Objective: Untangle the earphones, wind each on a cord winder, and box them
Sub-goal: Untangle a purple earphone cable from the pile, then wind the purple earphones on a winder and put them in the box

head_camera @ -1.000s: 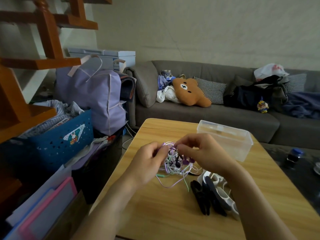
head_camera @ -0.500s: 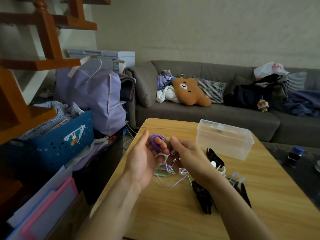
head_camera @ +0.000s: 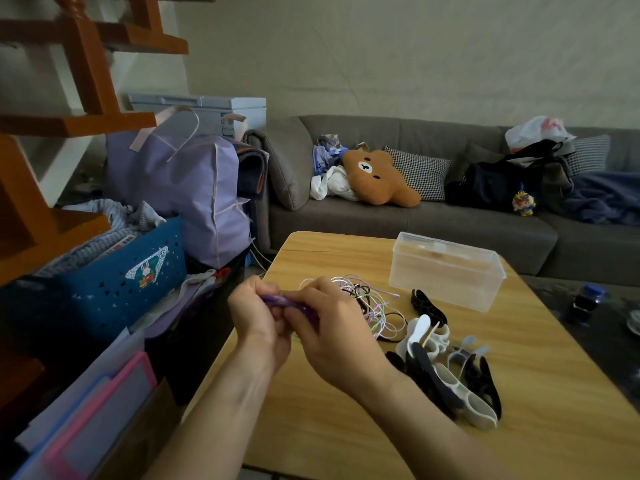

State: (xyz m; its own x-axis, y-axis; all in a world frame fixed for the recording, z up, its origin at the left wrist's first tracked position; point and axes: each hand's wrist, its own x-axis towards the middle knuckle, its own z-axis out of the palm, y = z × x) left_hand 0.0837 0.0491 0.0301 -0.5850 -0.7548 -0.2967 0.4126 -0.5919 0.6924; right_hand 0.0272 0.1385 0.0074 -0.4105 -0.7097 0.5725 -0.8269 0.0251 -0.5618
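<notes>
The step in hand looked like untangling. Both hands, the left hand (head_camera: 258, 315) and the right hand (head_camera: 332, 327), pinched a purple cord (head_camera: 287, 302) between curled fingers above the bench (head_camera: 519, 393). Next, probably, came easing it free of the tangle (head_camera: 370, 306) — thin pastel and black loops beside unused winders (head_camera: 446, 372) and the clear box (head_camera: 446, 271).

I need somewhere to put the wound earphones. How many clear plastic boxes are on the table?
1. The clear plastic box stands at the table's far right, beyond the cord winders. No other shows.
</notes>
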